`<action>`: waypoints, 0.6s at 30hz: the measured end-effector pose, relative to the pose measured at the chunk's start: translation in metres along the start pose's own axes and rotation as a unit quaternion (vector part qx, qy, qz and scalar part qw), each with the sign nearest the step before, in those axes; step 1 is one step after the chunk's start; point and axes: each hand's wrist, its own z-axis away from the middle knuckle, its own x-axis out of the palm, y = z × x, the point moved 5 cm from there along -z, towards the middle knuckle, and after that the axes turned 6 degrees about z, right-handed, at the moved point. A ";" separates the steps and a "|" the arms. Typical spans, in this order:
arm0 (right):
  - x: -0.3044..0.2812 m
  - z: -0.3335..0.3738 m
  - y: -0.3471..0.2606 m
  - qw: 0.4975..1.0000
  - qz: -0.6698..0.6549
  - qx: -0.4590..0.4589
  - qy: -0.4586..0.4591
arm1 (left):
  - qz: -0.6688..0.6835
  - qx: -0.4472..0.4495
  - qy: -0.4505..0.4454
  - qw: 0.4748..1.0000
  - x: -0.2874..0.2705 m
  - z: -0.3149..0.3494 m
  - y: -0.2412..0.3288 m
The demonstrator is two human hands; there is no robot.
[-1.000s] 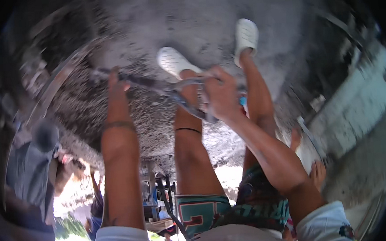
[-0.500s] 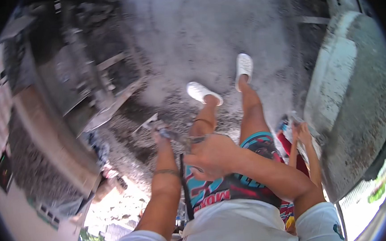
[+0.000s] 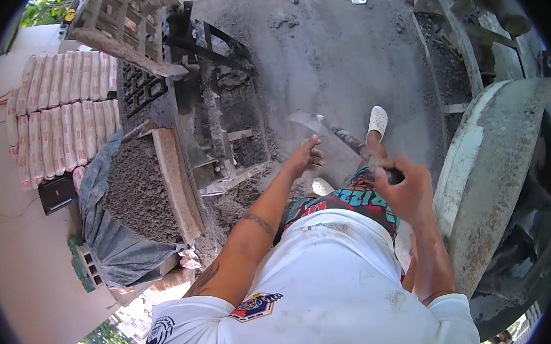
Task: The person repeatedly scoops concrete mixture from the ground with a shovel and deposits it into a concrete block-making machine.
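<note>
The right hand (image 3: pixel 411 188) has its fingers wrapped tight around the end of a shovel's dark handle — the shovel (image 3: pixel 350 140) slants out in front of the person, over the grey ground (image 3: pixel 344 52), near a white shoe (image 3: pixel 378 120). The left hand (image 3: pixel 303 157) is beside the shovel but apart from it — its fingers are loose and a bit bent.

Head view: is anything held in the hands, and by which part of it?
The right hand grips a shovel-like tool by its near handle end; the left hand holds nothing.
</note>
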 end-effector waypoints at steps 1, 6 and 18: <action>-0.015 -0.021 0.019 0.995 -0.035 0.098 0.015 | -0.118 0.065 0.040 0.990 0.000 -0.002 0.032; -0.088 -0.126 0.031 0.996 -0.022 0.023 0.084 | -0.322 0.193 0.193 0.907 -0.047 0.006 0.146; -0.118 -0.495 0.046 0.994 0.094 -0.037 0.040 | -0.049 0.013 0.386 0.921 -0.094 -0.014 0.135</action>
